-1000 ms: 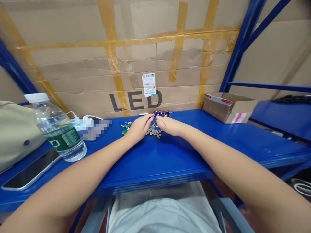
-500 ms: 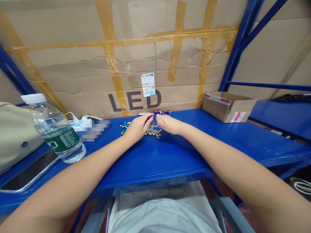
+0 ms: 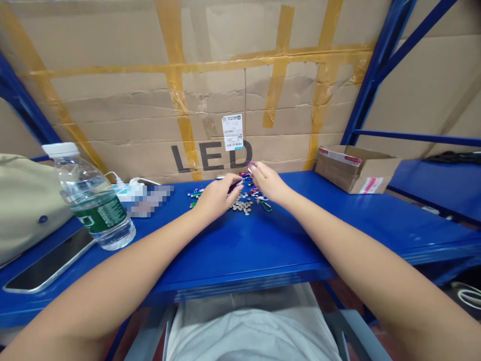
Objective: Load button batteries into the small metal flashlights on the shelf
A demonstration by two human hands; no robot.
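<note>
My right hand is raised over the back of the desk, pinching a purple carabiner between thumb and fingertips. Just to its left, my left hand is curled with thumb and forefinger close together; whatever it grips is too small to make out. A heap of small round metal coin-like discs lies beneath and between the hands. Coloured carabiners are piled under my right hand, with a green carabiner at their near edge. Blue and green pen-like sticks lie left of my left hand, partly covered by it.
On the left stand a water bottle, a phone, a beige bag and a white power strip. A small open cardboard box sits at the back right. Taped cardboard marked LED walls the blue desk's back.
My hands, together half a second ago, have moved apart. My right hand has risen with the purple carabiner, uncovering the carabiner pile. My left hand has shifted slightly and its thumb has loosened.
</note>
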